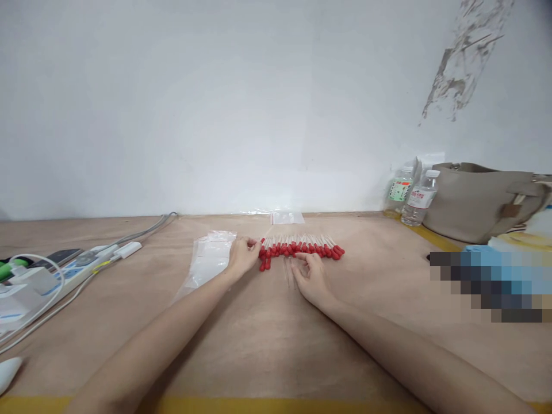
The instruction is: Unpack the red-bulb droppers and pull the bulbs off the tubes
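Note:
A row of thin clear droppers with red bulbs (302, 247) lies on the wooden table (267, 333) near the wall. My left hand (242, 256) rests at the row's left end, fingers curled and pinched on one or two droppers there. My right hand (309, 275) sits just in front of the row's middle, fingers bent and touching the red bulbs. Two bare clear tubes (288, 271) lie beside my right hand. A stack of clear plastic bags (207, 260) lies left of my left hand.
A small clear bag (287, 217) lies by the wall. A power strip with chargers and cables (64, 273) fills the left side. Two water bottles (414, 195) and a beige handbag (478, 198) stand at the right, near a blurred patch.

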A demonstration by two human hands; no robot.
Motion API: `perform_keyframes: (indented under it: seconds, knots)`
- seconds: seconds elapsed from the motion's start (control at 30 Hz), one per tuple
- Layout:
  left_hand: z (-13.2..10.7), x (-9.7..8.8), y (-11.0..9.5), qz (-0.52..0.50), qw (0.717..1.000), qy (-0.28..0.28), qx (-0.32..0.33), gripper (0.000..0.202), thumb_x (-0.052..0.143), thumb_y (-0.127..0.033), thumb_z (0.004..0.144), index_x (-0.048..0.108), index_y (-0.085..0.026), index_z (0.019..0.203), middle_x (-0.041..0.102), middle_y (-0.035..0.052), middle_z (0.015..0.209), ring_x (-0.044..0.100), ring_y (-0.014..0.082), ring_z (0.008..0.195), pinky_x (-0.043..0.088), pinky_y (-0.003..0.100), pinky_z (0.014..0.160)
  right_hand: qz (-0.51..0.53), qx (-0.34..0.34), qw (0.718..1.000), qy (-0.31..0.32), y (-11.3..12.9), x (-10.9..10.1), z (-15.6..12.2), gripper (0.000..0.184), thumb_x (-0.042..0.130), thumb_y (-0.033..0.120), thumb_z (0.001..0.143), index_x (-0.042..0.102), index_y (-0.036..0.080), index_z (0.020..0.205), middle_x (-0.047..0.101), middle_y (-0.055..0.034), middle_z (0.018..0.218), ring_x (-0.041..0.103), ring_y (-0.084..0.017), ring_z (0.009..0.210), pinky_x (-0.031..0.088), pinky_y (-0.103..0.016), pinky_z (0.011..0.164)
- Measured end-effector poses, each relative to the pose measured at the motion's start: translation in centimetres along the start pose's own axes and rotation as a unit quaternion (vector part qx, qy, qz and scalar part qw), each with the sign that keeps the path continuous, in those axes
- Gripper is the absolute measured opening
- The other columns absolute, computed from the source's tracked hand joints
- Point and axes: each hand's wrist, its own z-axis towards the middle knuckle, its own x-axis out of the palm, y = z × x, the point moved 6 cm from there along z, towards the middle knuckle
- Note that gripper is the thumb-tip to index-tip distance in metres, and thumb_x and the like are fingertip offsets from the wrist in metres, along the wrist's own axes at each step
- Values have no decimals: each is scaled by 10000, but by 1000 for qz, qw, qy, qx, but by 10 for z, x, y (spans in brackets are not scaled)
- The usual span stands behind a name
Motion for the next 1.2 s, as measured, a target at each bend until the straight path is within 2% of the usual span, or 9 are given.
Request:
perform_keyframes:
  seconds: [0.07, 0.1, 0.2, 0.3, 0.5, 0.67, 0.87, 1.07, 1.2]
  knots:
    - [-15, -9, 0, -20, 999, -21, 24, 199, 473, -293, 749, 610, -154, 709, 610, 31, 733, 549, 152, 705, 401, 246, 642, 14, -66, 997, -32, 2, -11, -4, 319, 478, 291, 760, 501, 164, 1051, 480, -98, 976, 503, -192, 878, 423, -325, 727]
    - [-24, -12, -4, -40, 997, -24, 61, 181, 490, -295, 750, 606, -159, 728, 599, 30, 756, 544, 153, 732, 407, 250, 662, 7, -102, 994, -33, 3, -16, -7, 355, 495, 287, 749, 481, 166, 1082, 458, -108, 1016, 486, -203, 925, 427, -334, 754]
    - [-56, -14, -18, -86, 979, 6, 186, 140, 506, -276, 773, 596, -168, 776, 564, 34, 783, 524, 157, 775, 417, 277, 712, -46, -210, 977, 3, 11, -25, -15, 464, 539, 313, 730, 435, 190, 1165, 435, -110, 1108, 430, -228, 1038, 383, -373, 855]
    - [-78, -8, -30, -93, 961, 43, 256, 130, 502, -257, 797, 586, -174, 853, 540, 38, 797, 506, 154, 774, 418, 285, 709, -95, -272, 957, 40, 16, -29, -20, 458, 542, 370, 747, 461, 211, 1168, 473, -99, 1132, 419, -236, 1054, 335, -394, 871]
    - [-90, -4, -43, -58, 941, 35, 331, 119, 500, -245, 813, 576, -182, 878, 540, 44, 812, 491, 160, 798, 407, 304, 732, -113, -296, 944, 92, 16, -20, -23, 251, 491, 386, 808, 595, 237, 981, 609, -46, 888, 489, -178, 850, 282, -376, 828]
    - [-94, -7, -47, -37, 930, 28, 364, 109, 493, -227, 819, 567, -182, 883, 554, 45, 818, 496, 163, 818, 410, 315, 746, -105, -309, 936, 129, 15, -15, -25, 248, 477, 351, 830, 579, 220, 1013, 599, -26, 768, 493, -144, 775, 265, -340, 805]
    - [-94, 0, -56, -2, 926, 46, 376, 289, 501, -308, 812, 514, -195, 1078, 501, 86, 1092, 437, 210, 1023, 353, 391, 893, -118, -327, 930, 123, 19, -13, -28, 193, 449, 307, 848, 610, 237, 928, 541, -5, 695, 463, -123, 711, 259, -306, 746]
    - [-94, 9, -62, 25, 916, 36, 398, 161, 498, -309, 817, 586, -191, 881, 560, 50, 994, 448, 194, 980, 345, 378, 887, -134, -356, 919, 104, 28, -9, -35, 206, 411, 286, 865, 605, 215, 867, 542, -2, 704, 450, -110, 692, 248, -308, 767]
    - [-94, 9, -61, 49, 914, 31, 401, 150, 465, -269, 834, 592, -190, 823, 582, 37, 955, 461, 187, 962, 309, 402, 909, -141, -376, 911, 92, 30, -7, -37, 206, 392, 239, 873, 593, 197, 864, 533, 3, 681, 432, -97, 646, 254, -293, 752]
